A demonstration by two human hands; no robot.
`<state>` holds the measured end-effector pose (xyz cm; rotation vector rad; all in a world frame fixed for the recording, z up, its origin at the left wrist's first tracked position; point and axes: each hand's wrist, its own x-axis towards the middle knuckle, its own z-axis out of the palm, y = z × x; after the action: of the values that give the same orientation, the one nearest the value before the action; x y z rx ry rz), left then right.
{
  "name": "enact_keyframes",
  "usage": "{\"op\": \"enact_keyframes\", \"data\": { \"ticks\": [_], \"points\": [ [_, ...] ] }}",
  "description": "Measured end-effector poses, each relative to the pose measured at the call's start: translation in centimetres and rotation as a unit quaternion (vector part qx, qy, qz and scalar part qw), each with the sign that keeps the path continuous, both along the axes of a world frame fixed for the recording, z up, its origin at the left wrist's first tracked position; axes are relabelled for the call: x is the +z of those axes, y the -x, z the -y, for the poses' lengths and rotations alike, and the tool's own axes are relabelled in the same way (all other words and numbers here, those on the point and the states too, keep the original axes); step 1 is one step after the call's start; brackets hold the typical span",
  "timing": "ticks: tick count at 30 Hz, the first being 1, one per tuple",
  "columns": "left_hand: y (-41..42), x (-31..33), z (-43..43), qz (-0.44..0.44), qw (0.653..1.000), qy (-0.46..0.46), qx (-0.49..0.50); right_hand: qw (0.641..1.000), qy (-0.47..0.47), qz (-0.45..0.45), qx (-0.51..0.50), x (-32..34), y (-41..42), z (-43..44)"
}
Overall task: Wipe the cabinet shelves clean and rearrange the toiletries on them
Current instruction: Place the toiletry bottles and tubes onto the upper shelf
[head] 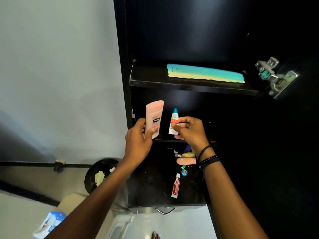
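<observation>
My left hand point(138, 137) grips a pink lotion bottle point(154, 116) by its lower end, held upright in front of the black cabinet's middle shelf point(165, 140). Beside it, my right hand point(189, 130) pinches a small white tube with a teal cap point(174, 120), also upright. On the upper shelf point(189, 86) lies a teal and yellow comb point(205, 73). The lower shelf point(151, 187) holds a red and white tube point(176, 186), a pink bottle lying flat point(186, 161), a yellow item point(189, 154) and a small round tin point(184, 172).
A metal hinge point(276, 75) juts from the cabinet's right side, where the open door is dark. A black bin point(101, 173) with rubbish stands on the floor to the left. A blue and white pack point(50, 223) lies at the lower left. Grey wall fills the left.
</observation>
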<state>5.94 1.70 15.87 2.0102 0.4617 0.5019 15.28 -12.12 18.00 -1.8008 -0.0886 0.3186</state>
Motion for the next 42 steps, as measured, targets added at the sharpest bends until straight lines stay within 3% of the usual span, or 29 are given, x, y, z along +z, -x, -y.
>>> {"op": "enact_keyframes", "data": {
  "ticks": [4,9,15,20,23,26,30,32,35,39,42],
  "points": [
    [-2.7,-2.9,-0.8,-0.06,0.998,0.014,0.022,0.997,0.063,-0.031,-0.037,-3.8,-2.4,-1.3],
    [-5.9,-4.2,-1.1,-0.064,0.996,-0.001,0.057,0.987,0.131,-0.021,-0.095,-6.3,-4.6,-2.6],
    [-8.0,-4.9,-1.1,-0.106,0.988,-0.021,0.113,0.965,-0.051,-0.17,-0.191,-7.5,-5.3,-4.2],
    [-7.8,-5.2,-0.2,-0.115,0.982,0.006,0.147,0.952,-0.085,-0.199,-0.215,-8.3,-5.9,-5.1],
    [-7.1,-5.9,0.1,-0.101,0.984,0.006,0.144,0.954,-0.058,-0.203,-0.214,-8.6,-6.7,-5.6],
    [-7.6,-5.6,-0.3,-0.109,0.983,0.003,0.149,0.96,-0.003,-0.186,-0.209,-9.6,-7.5,-5.7],
    [-8.2,-5.3,-0.6,-0.109,0.983,-0.01,0.147,0.976,0.123,-0.077,-0.164,-12.2,-7.9,-5.8],
    [-8.3,-5.5,-0.8,-0.105,0.983,-0.021,0.148,0.989,0.119,0.01,-0.092,-9.2,-5.5,-6.6],
    [-8.5,-6.0,-1.1,-0.086,0.986,-0.013,0.145,0.994,0.085,0.068,0.006,-7.8,-4.6,-7.7],
    [-8.0,-6.0,-1.2,-0.005,0.993,0.039,0.113,0.994,0.079,0.08,-0.001,-7.7,-4.7,-8.7],
    [-7.5,-5.5,-1.3,0.003,0.992,0.076,0.099,0.994,0.082,0.078,0.001,-7.9,-4.7,-9.3]
  ]
}}
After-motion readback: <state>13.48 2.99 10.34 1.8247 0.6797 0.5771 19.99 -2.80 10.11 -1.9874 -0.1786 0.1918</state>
